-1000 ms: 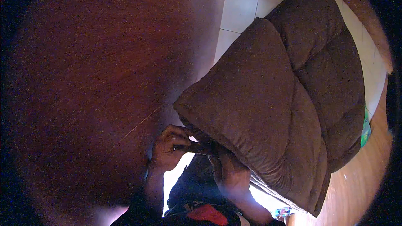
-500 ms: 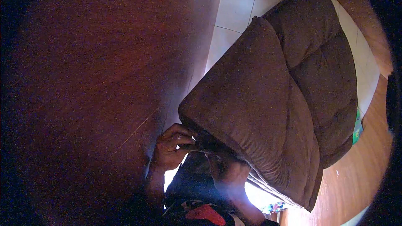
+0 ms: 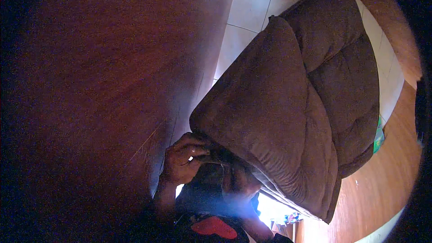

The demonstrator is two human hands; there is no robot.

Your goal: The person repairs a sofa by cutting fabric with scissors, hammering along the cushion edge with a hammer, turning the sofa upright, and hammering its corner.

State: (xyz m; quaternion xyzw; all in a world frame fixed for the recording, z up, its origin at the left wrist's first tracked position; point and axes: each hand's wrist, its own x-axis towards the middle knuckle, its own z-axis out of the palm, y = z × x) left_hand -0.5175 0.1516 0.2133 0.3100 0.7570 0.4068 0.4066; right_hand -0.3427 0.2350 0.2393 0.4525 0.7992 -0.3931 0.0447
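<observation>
A large brown quilted cushion or padded bedding [image 3: 265, 103], folded over on itself, fills the centre and right of the view. My left hand [image 3: 183, 157] is closed in a pinch on fabric at its lower left edge, beneath the folded corner. Beside it, my right hand [image 3: 236, 184] is curled under the same edge, its fingertips partly hidden by the fold and shadow; it appears to grip the fabric there. Exactly which piece of fabric each hand holds is too dark to make out.
A dark wooden panel [image 3: 103, 81] takes up the left side. Pale floor tiles [image 3: 247, 4] lie behind the cushion. Lighter wood [image 3: 382, 175] curves along the right. A green object [image 3: 378, 140] is partly hidden at the cushion's right edge. Bright glare shows below.
The cushion and the surroundings have shifted slightly left and up in the view. My right hand has moved a little left; both hands remain at the folded edge.
</observation>
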